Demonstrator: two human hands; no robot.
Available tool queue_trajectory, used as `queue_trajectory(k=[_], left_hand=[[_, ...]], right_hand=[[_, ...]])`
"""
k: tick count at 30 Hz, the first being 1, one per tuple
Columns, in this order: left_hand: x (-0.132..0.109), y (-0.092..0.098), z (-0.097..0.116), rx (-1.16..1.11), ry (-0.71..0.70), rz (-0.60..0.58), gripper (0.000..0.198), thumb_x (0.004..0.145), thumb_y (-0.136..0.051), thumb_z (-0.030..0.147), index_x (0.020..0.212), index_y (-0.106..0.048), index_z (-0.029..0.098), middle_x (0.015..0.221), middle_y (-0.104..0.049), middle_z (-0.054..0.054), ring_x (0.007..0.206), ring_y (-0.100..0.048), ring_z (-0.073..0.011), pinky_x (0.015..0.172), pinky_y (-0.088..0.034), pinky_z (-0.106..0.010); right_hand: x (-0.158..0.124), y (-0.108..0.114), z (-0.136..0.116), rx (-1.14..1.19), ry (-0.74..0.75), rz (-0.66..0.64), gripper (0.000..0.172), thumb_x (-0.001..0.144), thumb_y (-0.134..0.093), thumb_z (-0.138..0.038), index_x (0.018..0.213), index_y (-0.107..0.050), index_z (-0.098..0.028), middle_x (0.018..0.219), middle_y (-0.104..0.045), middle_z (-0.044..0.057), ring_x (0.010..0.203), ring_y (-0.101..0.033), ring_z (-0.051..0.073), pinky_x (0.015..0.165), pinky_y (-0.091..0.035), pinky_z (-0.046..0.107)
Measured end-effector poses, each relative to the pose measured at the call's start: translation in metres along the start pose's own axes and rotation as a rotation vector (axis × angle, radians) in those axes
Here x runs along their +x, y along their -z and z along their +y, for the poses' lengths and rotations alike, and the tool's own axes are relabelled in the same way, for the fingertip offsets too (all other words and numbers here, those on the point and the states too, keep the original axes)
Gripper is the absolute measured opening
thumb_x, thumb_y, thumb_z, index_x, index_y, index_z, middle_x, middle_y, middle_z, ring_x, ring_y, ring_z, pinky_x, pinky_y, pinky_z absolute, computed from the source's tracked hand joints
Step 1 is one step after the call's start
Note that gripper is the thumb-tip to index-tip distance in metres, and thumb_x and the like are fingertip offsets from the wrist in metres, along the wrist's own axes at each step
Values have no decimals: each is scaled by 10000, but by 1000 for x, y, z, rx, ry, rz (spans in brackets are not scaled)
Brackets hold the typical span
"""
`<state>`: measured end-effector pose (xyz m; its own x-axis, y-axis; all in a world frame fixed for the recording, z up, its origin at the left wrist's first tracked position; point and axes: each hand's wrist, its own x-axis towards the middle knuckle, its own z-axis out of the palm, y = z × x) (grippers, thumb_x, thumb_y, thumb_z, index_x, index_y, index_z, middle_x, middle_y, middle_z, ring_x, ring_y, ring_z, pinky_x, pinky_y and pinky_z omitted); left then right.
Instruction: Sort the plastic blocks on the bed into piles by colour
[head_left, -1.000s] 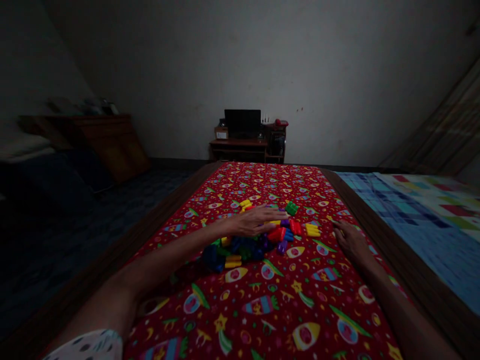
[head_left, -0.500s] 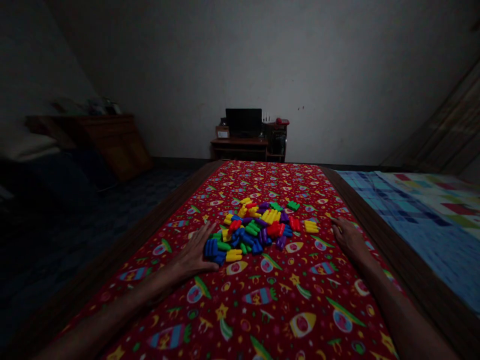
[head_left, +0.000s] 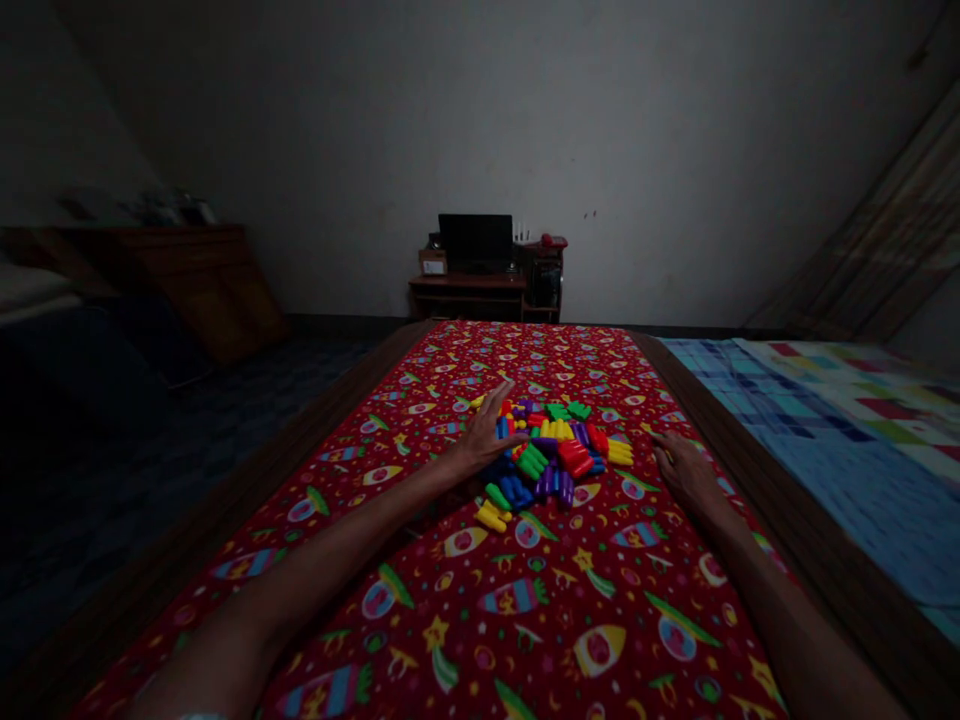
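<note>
A heap of plastic toy pieces in several colours lies on a red printed cloth (head_left: 525,640). My left hand (head_left: 482,437) is open with stretched fingers against the heap's left side, partly hiding pieces there. Near its thumb are a green piece (head_left: 532,461) and a blue piece (head_left: 516,491). At the heap's near edge lies a yellow piece (head_left: 491,516). A red piece (head_left: 575,458) sits right of the middle. My right hand (head_left: 688,472) rests on the cloth, fingers loosely bent and apart, holding nothing. Nearest to it is another yellow piece (head_left: 619,452), which it does not touch.
Dark brown borders (head_left: 757,460) run along both sides of the cloth. A blue checked sheet (head_left: 810,470) lies to the right. Against the far wall, a monitor (head_left: 475,242) stands on a small desk (head_left: 466,285). A wooden cabinet (head_left: 214,300) is at the left.
My left hand has moved right and away from me, pushing the heap's left-side pieces rightward into a tighter cluster. My right hand stays at the heap's right. The view has shifted slightly.
</note>
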<state>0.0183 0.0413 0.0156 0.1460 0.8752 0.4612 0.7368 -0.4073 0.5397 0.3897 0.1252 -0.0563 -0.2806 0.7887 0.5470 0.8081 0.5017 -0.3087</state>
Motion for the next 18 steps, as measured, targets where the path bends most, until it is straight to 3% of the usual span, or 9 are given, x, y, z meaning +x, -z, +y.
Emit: queue_trajectory(k=[4,8,11,13,16,18], left_hand=[[24,-3,10,-65,-101,-83,702,921,-317,614,1489,-258,206,1501,-395,-122,1439,-251,-241,1171,-231,-435],[40,14,-26,-27,88,81,630,965,-124,513,1455,-323,170,1515,-378,-117,1446,-230,-211,1193,-156,-440],[41,20,-65,10,300,99,631,956,-129,487,1435,-342,136,1526,-352,-141,1450,-217,-224,1191,-121,-475],[38,16,-82,-9,343,46,627,950,-148,493,1411,-381,137,1497,-398,-153,1434,-264,-239,1177,-167,-488],[37,3,-87,-50,319,-44,640,937,-163,521,1355,-463,139,1436,-483,-156,1384,-372,-244,1150,-262,-454],[43,-7,-83,-81,297,-97,653,932,-157,525,1333,-490,133,1410,-515,-149,1354,-420,-241,1136,-297,-434]], right_hand=[[-2,13,-13,84,-68,-23,477,887,-381,-408,1111,-679,-110,1161,-658,200,1143,-582,326,996,-433,528],[5,24,-41,304,-229,-31,577,930,-320,-519,1250,-600,-129,1217,-642,170,1139,-593,284,986,-456,467],[21,9,-70,444,-219,-60,619,937,-266,-578,1293,-565,-169,1317,-582,146,1239,-523,269,1059,-395,464],[32,-10,-92,512,-201,-89,654,923,-251,-626,1280,-569,-180,1315,-581,141,1260,-498,275,1091,-349,489],[44,-32,-129,618,-195,-130,711,905,-232,-675,1298,-555,-178,1278,-599,143,1211,-531,280,1071,-367,498],[49,-35,-154,691,-113,-178,696,904,-243,-681,1306,-557,-208,1271,-608,115,1205,-537,261,1065,-382,466]])
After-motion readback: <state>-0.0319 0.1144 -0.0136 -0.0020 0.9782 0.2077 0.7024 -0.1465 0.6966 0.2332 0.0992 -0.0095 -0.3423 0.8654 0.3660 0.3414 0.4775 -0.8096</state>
